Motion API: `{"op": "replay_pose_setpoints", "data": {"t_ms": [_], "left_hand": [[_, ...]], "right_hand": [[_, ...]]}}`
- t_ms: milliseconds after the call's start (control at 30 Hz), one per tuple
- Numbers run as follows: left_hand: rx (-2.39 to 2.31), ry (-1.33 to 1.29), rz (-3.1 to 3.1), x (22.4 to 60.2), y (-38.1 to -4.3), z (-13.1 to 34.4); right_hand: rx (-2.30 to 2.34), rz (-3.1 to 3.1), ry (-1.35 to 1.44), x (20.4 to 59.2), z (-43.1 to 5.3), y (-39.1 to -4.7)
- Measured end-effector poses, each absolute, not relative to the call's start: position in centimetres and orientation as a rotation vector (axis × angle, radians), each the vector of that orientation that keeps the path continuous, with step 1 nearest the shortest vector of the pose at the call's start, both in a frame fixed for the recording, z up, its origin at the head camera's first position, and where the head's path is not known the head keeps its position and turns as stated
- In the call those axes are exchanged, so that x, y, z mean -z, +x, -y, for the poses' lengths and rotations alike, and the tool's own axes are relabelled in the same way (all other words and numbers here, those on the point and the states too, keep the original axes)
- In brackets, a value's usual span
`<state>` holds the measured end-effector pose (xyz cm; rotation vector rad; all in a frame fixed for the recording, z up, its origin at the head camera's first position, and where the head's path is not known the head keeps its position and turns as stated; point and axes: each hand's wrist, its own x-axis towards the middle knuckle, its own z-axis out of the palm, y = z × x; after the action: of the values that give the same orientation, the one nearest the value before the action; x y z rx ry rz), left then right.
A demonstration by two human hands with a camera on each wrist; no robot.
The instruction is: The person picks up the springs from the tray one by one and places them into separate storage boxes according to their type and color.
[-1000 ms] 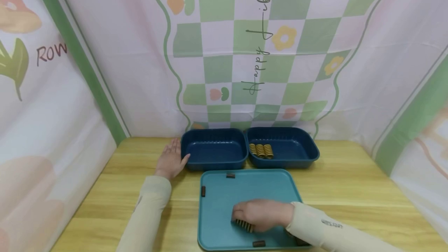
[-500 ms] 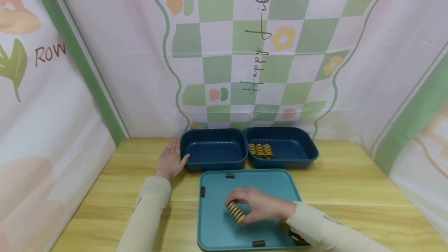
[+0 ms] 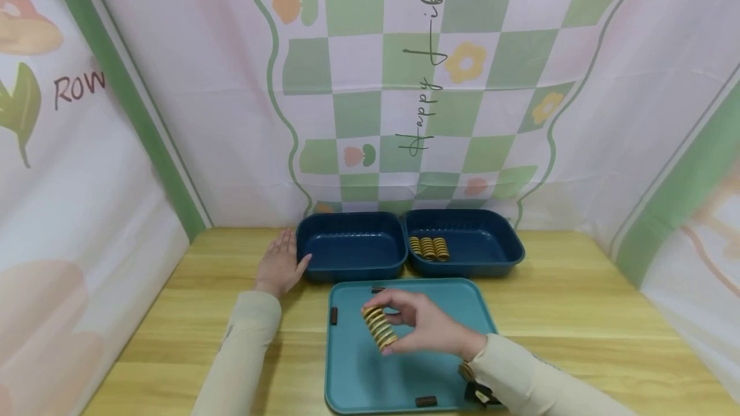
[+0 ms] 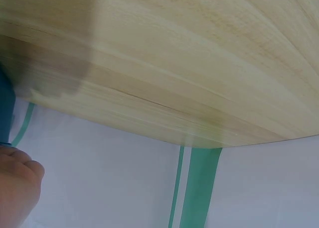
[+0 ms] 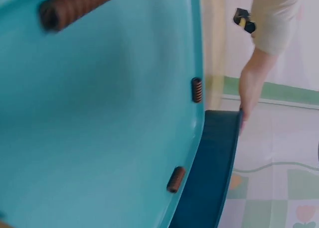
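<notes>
My right hand pinches a gold ribbed cylinder between thumb and fingers, held tilted above the teal tray. Only the wrist side of that hand is toward its own camera, so the grip shows in the head view alone. My left hand lies with straight fingers beside the left blue bin, its thumb at the rim. In the left wrist view a bit of the left hand appears at the lower left. Small brown ribbed cylinders lie near the tray's edges.
The right blue bin holds three gold ribbed stacks at its left end. Beside the right sleeve, partly covered, are a brownish piece and dark items. A patterned cloth hangs behind the wooden table.
The right hand has lifted the gold ribbed cylinder from low over the tray, up and slightly left, turning its ribbed side into view. The left hand has stayed by the left bin.
</notes>
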<state>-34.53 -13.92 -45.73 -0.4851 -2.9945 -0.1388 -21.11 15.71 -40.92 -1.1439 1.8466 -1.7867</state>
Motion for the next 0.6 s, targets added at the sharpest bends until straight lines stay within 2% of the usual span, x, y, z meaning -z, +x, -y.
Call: {"op": "replay_pose_setpoints", "data": {"t_ms": [333, 600], "left_hand": [[0.162, -0.482, 2.992, 45.9, -34.6, 14.1], [0.164, -0.479, 2.994, 45.8, -34.6, 13.9]], "right_hand": [[1.922, -1.72, -1.199, 39.9, -15.4, -20.5], [1.858, -1.898, -1.154, 39.5, -15.9, -21.0]]}}
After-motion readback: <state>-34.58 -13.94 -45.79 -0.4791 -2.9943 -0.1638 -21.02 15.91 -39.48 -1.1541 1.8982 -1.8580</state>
